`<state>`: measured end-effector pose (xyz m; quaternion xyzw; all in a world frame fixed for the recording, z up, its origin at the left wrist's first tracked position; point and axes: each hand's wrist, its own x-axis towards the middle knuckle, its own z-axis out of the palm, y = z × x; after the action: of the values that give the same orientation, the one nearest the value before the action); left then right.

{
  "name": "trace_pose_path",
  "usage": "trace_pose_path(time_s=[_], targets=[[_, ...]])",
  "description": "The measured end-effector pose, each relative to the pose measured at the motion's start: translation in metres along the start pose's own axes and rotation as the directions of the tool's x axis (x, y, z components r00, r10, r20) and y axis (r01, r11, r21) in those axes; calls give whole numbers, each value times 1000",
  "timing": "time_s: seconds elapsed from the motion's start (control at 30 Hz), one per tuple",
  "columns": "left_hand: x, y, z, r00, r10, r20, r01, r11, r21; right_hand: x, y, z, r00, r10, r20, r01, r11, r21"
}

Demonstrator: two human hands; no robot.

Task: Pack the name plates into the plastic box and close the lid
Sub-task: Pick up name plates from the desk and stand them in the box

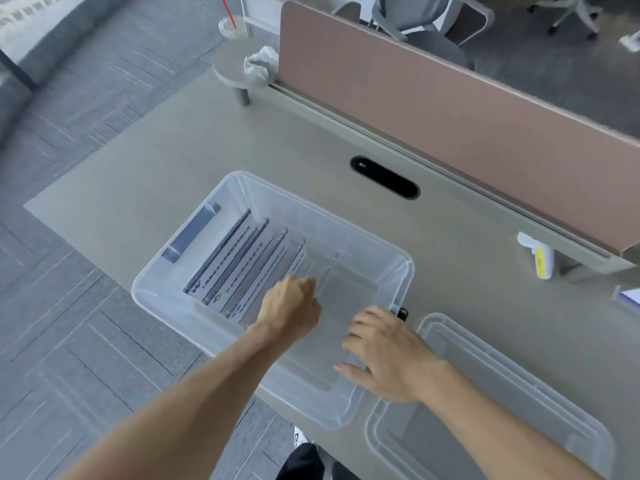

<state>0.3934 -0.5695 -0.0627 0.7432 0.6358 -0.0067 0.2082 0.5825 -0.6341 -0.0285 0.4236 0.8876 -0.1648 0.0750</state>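
A clear plastic box (391,258) stands open on the grey desk. Several name plates (242,265) stand on edge in a row in its left half. My left hand (292,308) is inside the box, fingers closed on a clear acrylic name plate (329,271) that stands upright just right of the row. My right hand (384,355) hovers over the box's near right part with fingers spread and nothing in it. The clear lid (512,382) lies flat on the desk to the right of the box.
A pink divider panel (450,109) runs along the desk's far edge, with a black cable slot (384,177) in front of it. A white and yellow item (540,258) sits at the right. A crumpled tissue (259,62) and a cup (230,27) rest on a small round shelf.
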Motion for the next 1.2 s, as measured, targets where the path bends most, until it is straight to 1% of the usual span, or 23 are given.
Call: trace_pose_path(time_s=[0.1, 0.17, 0.23, 0.33, 0.4, 0.7, 0.83, 0.9, 0.97, 1.0, 1.03, 1.13, 1.2], targets=[[2, -2, 9, 1000, 13, -15, -13, 1000, -12, 3, 0, 5, 1000, 1, -5, -1, 999, -44], [4, -2, 10, 1000, 12, 1, -12, 1000, 24, 4, -1, 7, 1000, -2, -1, 2, 998, -71], [7, -1, 9, 998, -13, 55, 10, 999, 53, 5, -1, 8, 1000, -5, 4, 6, 997, -82], [13, 2, 9, 994, -71, 84, 70, 997, 22, 5, -1, 9, 1000, -8, 14, 9, 997, -83], [16, 0, 9, 992, -85, 89, 83, 996, 21, 6, 0, 9, 1000, -11, 7, 12, 996, -86], [15, -10, 5, 997, -39, 61, 33, 994, 103, 5, -1, 10, 1000, -11, -17, 10, 995, -97], [14, -11, 6, 998, -27, 65, 16, 987, 162, 4, -1, 9, 1000, -4, 5, 5, 994, -109], [11, -12, 1, 997, -6, 74, -8, 982, 189, 4, -3, 7, 999, 7, 43, -3, 995, -103], [7, -7, -10, 998, 38, 60, -50, 974, 222, -1, -6, 1, 998, 20, 63, -16, 998, -58], [6, -6, -15, 997, 60, 55, -72, 966, 247, -1, -8, 0, 998, 22, 65, -22, 1000, -6], [6, 0, -24, 994, 103, 40, -110, 956, 271, -5, -10, -5, 998, 43, 36, -45, 998, 52], [12, 35, -65, 958, 279, -60, -253, 927, 277, -30, -4, -39, 971, 212, -110, -185, 960, 210], [21, 69, -96, 915, 387, -117, -351, 903, 248, -56, 9, -66, 929, 347, -127, -302, 910, 284]])
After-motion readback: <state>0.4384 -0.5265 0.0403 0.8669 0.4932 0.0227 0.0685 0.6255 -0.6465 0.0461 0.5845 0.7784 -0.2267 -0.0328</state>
